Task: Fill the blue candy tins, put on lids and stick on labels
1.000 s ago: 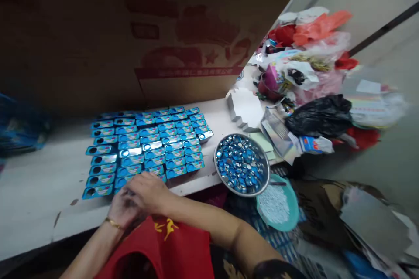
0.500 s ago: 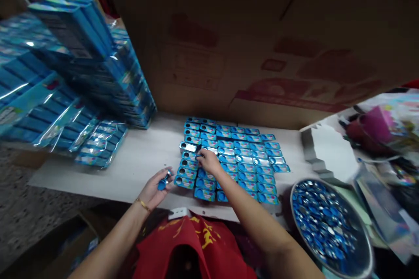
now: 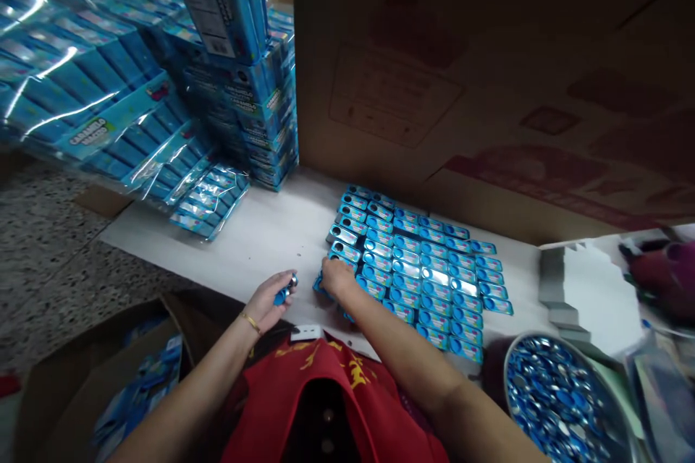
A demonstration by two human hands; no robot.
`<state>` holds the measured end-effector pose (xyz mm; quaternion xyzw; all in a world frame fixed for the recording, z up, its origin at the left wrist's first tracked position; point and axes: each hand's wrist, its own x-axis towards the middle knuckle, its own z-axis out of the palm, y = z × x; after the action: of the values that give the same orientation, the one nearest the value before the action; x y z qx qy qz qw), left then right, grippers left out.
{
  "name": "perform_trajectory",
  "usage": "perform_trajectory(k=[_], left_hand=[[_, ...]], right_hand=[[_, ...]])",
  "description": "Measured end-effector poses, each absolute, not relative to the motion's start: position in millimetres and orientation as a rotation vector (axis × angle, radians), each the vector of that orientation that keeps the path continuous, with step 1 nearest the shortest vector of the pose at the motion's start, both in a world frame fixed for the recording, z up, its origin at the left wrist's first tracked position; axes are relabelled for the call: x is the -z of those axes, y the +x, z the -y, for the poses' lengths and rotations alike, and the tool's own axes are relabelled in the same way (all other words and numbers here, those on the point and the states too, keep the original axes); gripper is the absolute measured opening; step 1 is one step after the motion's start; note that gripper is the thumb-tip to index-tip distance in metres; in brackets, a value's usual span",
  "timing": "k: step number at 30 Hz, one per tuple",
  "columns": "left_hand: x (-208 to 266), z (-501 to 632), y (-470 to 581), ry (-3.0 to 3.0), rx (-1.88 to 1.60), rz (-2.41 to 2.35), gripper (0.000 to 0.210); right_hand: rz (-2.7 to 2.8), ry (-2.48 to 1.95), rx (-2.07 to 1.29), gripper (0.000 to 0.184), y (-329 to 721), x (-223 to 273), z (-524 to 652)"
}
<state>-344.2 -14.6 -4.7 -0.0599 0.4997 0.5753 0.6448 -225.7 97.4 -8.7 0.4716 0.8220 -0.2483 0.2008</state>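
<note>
- The blue tins [image 3: 406, 269] lie side by side in columns on the white table [image 3: 260, 228], in front of the person, each with its long axis running roughly left to right, the right end dipping a little toward the body.
- The right hand [image 3: 340, 281] is the nearer of the 2: its fingertips come down at the near part of the leftmost column, where dark round openings mark the left ends of the visible tins.
- Right grip: the fingers are bent and drawn together, pointing down — whether they pinch a piece or only press on a tin, I cannot tell.
- Right forearm: it reaches in from the lower right, slanting across the near tins and hiding some.
- The left hand [image 3: 269, 304] is just left of that column, apart from it, palm partly turned up, with the fingers curled around small blue round pieces [image 3: 281, 296].
- Left forearm: it rises from the lower left, a gold bracelet [image 3: 250, 322] at the wrist.
- The metal bowl [image 3: 507, 376] of similar pieces stands at the lower right — well apart from both hands.
</note>
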Motion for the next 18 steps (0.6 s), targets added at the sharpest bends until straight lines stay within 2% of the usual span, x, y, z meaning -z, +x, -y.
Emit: perform_trajectory(k=[6, 10, 14, 18], left_hand=[[8.5, 9.3, -344.0, -0.13, -1.235, -1.277, 0.02], [7.1, -0.3, -336.6, -0.123, -1.185, -1.271, 0.018], [7.0, -7.5, -333.4, -0.104, -1.137, -1.228, 0.014], [7.0, -5.9, -339.1, -0.056, -1.087, -1.258, 0.022]], right_hand=[[-2.347, 1.31, 0.679, 0.037, -215.0, -0.6, -92.1], [-2.808, 1.026, 0.964, 0.045, -204.2, -17.4, -78.9], [-2.982, 0.727, 1.116, 0.027, -199.3, -19.1, -74.3], [-2.85, 1.219, 1.072, 0.025, -184.5, -5.2, -88.6]])
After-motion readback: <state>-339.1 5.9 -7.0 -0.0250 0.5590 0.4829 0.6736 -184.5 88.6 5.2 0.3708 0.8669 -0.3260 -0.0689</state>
